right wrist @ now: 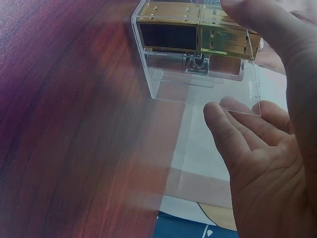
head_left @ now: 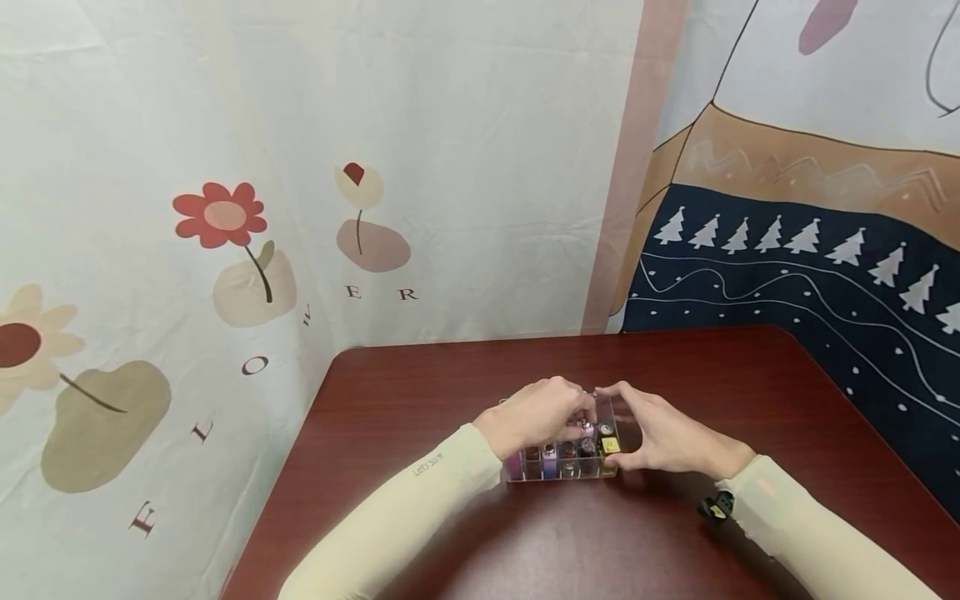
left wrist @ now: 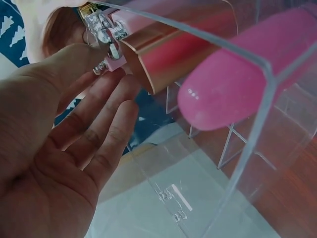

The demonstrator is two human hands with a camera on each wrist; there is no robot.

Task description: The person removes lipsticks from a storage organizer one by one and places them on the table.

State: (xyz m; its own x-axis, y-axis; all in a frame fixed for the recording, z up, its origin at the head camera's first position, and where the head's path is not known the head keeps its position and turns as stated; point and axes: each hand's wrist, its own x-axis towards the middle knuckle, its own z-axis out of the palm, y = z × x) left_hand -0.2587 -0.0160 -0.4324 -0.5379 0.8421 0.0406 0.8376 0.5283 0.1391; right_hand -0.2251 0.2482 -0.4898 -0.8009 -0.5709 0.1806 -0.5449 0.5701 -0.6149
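A clear lipstick organizer [head_left: 557,478] stands on the table with several lipsticks in its compartments. My left hand [head_left: 536,412] reaches over it from the left. In the left wrist view, that thumb and forefinger pinch a pink lipstick with a silver ornament [left wrist: 106,35], while the other fingers extend below. Beside it are a gold-and-red tube [left wrist: 183,49] and a rounded magenta tube [left wrist: 223,99]. My right hand [head_left: 663,429] spans the organizer's right end, thumb at the near side and fingers at the far side. Gold lipstick tubes [right wrist: 171,37] sit in that end.
The dark red wooden table [head_left: 420,383] extends around the organizer. A fabric backdrop [head_left: 480,167] printed with flowers and letters hangs behind and to the left. A dark blue panel with white trees [head_left: 772,275] is on the right.
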